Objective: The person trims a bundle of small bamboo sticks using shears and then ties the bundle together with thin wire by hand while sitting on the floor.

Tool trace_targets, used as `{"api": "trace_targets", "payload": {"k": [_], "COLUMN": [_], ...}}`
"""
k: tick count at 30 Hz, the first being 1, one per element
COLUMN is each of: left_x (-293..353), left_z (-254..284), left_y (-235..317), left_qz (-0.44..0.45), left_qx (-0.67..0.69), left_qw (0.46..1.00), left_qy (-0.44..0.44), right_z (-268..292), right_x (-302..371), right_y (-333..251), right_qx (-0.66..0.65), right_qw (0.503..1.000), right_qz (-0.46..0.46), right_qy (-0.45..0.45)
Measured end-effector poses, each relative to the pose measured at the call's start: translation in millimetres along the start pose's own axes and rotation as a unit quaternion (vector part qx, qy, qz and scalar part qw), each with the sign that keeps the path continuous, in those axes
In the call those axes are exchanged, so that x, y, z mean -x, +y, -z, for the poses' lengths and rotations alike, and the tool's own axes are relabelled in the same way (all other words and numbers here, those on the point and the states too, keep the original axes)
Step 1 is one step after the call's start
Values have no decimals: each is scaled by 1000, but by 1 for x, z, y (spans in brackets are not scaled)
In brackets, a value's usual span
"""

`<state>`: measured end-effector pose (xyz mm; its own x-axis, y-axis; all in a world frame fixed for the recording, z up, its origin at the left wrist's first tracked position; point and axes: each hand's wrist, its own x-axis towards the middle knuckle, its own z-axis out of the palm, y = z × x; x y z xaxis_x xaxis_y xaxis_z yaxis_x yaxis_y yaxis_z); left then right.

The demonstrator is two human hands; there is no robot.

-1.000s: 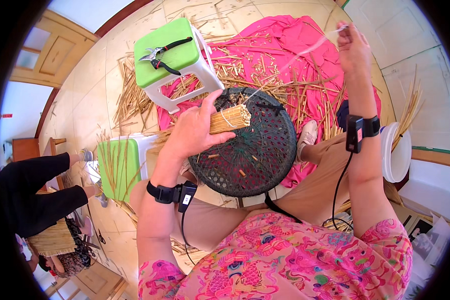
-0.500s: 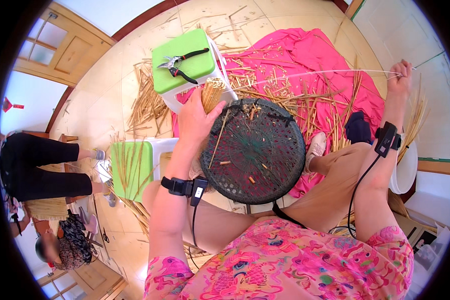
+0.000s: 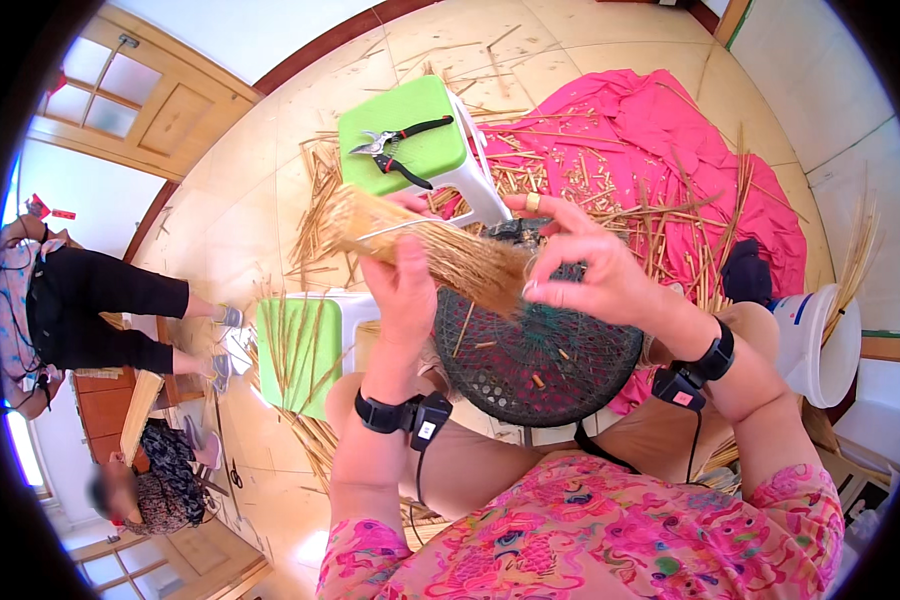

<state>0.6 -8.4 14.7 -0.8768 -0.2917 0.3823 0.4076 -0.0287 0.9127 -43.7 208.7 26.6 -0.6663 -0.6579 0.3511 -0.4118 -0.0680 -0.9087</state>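
My left hand (image 3: 402,290) is closed around a bundle of straw stalks (image 3: 450,255), held tilted above a round dark mesh-topped stand (image 3: 550,370). The bundle's pale end points left and its browner, finer end points right. A white cord (image 3: 382,231) crosses the bundle near its pale end. Beside the browner end is my right hand (image 3: 595,265), a ring on one finger. Its thumb and forefinger are pinched together on what looks like a thin white strand of the cord; the other fingers stay apart from the straw.
Pruning shears (image 3: 395,150) lie on a green-topped stool (image 3: 360,110). Another green stool (image 3: 295,370) bears loose stalks. Straw pieces litter a pink cloth (image 3: 640,110) and the floor. A white bucket (image 3: 815,345) holds stalks at right. Two other people are at left.
My right hand has come from far right, where it stretched the cord taut, to beside the bundle. The bundle has swung from upright to lying across, with the cord no longer stretched out.
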Motion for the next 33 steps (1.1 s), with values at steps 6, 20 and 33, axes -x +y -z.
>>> {"api": "trace_targets", "payload": {"k": [6, 20, 33], "left_x": [8, 2, 41], "left_z": [-17, 43, 2], "left_y": [-12, -2, -35], "left_qz": [98, 417, 634], "left_qx": [2, 317, 143], "left_qw": [990, 842, 669], "left_qy": [100, -127, -360], "right_z": [-19, 36, 29], "right_x": [-12, 6, 34], "right_y": [7, 25, 26], "right_qx": [187, 349, 371], "right_qw": [976, 918, 895], "right_qz": [105, 95, 119], "right_qy": [-30, -161, -218]}}
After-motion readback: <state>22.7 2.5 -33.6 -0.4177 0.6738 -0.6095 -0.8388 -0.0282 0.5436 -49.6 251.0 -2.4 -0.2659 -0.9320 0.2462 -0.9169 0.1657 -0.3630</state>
